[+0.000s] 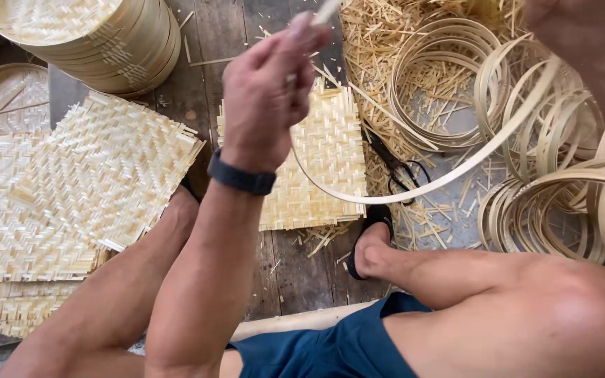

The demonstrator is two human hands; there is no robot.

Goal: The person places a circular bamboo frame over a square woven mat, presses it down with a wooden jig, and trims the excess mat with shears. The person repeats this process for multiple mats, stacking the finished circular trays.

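My left hand [267, 91], with a dark band on the wrist, is raised over the floor. Its fingers are closed on one end of a long thin bamboo strip [414, 189]. The strip bows down in a wide curve and rises to the upper right. There it meets my right hand [582, 42], which is blurred and cut off by the frame edge, so its grip is unclear. Under the strip a square woven bamboo mat [330, 161] lies on the wooden floor.
A pile of woven mats [92, 175] lies at left, and stacked round bamboo trays [106, 42] stand at top left. Bamboo hoops [442, 77] and more rings [540, 210] sit among offcuts at right. Black scissors [397, 168] lie beside the mat, near my sandalled foot [372, 245].
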